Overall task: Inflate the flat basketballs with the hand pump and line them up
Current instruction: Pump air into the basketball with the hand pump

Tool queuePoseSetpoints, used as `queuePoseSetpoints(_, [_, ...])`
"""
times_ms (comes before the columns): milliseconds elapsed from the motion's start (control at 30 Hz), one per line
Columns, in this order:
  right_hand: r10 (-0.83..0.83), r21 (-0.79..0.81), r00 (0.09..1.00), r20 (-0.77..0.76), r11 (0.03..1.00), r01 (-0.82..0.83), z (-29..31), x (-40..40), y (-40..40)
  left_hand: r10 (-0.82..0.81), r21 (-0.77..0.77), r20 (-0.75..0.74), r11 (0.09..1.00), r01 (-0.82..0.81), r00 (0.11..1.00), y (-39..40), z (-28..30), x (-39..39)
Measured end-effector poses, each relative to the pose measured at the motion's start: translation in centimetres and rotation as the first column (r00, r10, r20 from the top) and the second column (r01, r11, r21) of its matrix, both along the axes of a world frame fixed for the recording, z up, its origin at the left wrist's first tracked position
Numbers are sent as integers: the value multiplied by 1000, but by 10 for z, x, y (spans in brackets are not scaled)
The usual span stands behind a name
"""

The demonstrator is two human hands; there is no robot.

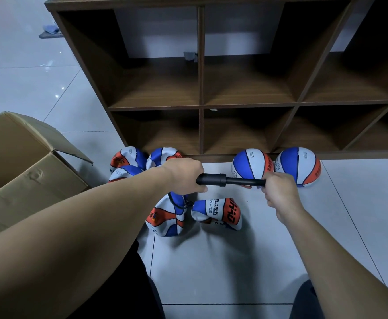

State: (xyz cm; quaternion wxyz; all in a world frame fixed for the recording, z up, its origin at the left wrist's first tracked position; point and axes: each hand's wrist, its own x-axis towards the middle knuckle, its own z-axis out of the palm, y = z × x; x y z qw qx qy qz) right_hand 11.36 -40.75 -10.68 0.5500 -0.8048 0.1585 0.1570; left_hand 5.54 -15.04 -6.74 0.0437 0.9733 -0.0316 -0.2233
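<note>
- The place looked like a storeroom or sports-goods stockroom; glossy white floor tiles (234,261) ran throughout
- A brown cubby shelf (201,104) stood on them; an opened cardboard box (27,166) sat left

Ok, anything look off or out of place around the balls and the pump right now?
Nothing damaged or spilled. The flat balls still lie in a loose heap at the shelf's left foot, not in line with the two round ones. The crumpled ball beside the one on the hose is folded over.
</note>
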Motion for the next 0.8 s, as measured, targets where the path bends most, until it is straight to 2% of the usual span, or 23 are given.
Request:
queuePoseSetpoints(133, [-140,57,981,135,989,134,13,-17,20,-12,4,61,1000,12,998,-9,-1,0])
queuePoseSetpoints(367, [-104,11,968,228,994,104,10,-31,44,-31,-12,132,999,33,991,-20,7,-4])
queuePoseSetpoints(800, [9,32,984,180,999,-16,12,-49,59,-116,63,155,992,108,981,-27,10,-5])
